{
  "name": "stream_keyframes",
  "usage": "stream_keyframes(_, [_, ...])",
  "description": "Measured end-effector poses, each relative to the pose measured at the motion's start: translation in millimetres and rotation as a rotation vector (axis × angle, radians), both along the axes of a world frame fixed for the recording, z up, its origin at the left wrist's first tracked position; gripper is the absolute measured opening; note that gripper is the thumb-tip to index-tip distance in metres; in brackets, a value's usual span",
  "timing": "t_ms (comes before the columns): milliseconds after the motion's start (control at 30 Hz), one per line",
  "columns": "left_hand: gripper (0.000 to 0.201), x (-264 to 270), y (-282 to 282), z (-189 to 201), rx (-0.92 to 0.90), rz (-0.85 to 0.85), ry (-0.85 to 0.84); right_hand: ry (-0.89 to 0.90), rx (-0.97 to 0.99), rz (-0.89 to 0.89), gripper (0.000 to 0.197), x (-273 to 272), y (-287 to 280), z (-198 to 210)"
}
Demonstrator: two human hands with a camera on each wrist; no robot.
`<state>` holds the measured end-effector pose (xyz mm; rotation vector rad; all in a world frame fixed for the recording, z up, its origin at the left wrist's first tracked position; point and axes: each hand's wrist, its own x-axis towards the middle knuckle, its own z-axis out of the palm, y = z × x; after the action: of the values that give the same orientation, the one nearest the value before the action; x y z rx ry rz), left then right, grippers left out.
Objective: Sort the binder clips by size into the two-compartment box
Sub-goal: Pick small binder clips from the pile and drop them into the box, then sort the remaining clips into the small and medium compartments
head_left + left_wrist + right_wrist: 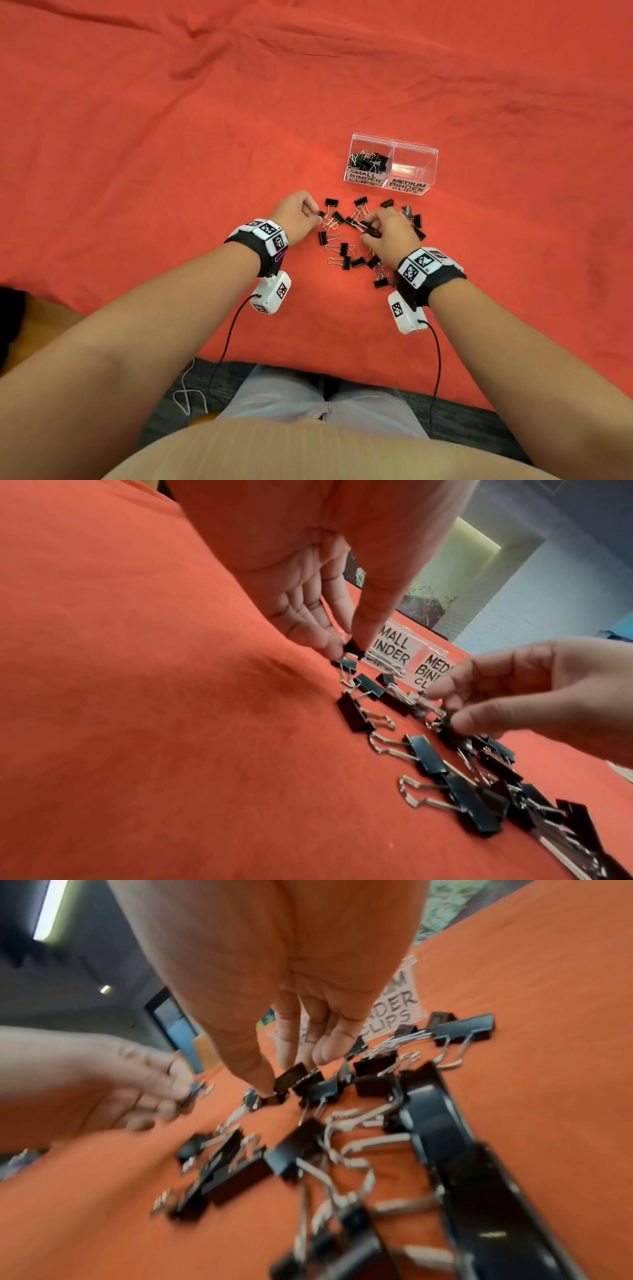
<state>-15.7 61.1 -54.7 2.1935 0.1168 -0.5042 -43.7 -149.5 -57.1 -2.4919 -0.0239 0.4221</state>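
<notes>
Both hands picking small clips out of the pile of black steel binder clips point(363, 240) on the orange cloth-covered surface point(137, 154).

The left hand point(297, 212) pinches one small black clip point(352, 648) between thumb and fingers point(329, 642); the right hand point(388, 233) closes its fingers on another small clip point(291, 1079). The clear plastic two-compartment box point(430, 150) stands just beyond, labels facing the person: small compartment part-filled, medium compartment apparently empty, so the small ones likely go first.
</notes>
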Motion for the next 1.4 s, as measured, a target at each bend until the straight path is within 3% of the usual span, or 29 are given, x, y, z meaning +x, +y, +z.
stream_keyframes(167, [0.028,-19.1,-8.2,-1.5,0.084,-0.177,0.059,0.001,0.004,-0.145,0.037,6.7,-24.6,4.2])
stream_keyframes(433, [0.027,-35.8,-19.0,-10.5,0.327,-0.359,-0.094,0.046,-0.204,0.085,0.035,-2.1,-25.3,-0.4])
stream_keyframes(567, [0.028,-37.9,-19.6,-11.0,0.393,-0.365,-0.127,0.075,-0.245,0.06,0.04,-0.8,-20.9,-0.2])
stream_keyframes(667, [0.027,-39.1,-21.4,-10.3,0.416,-0.361,-0.126,0.065,-0.234,0.027,0.027,0.6,-19.3,0.8])
stream_keyframes(833, [0.023,-39.1,-24.4,-6.6,0.388,-0.343,-0.123,0.052,-0.081,-0.085,0.018,-1.8,-20.5,4.0])
stream_keyframes(1133, [0.013,-34.2,-27.4,0.9,0.218,-0.304,-0.106,-0.004,0.215,-0.375,0.022,32.7,-41.5,43.1])
stream_keyframes(1267, [0.012,-26.5,-33.3,4.6,0.136,-0.219,-0.105,-0.155,0.127,-0.422,0.018,67.9,-52.3,58.2])
stream_keyframes(1400, [0.012,-13.8,-41.0,11.1,0.135,-0.259,-0.119,-0.129,0.006,-0.337,0.02,88.7,-50.8,54.8])
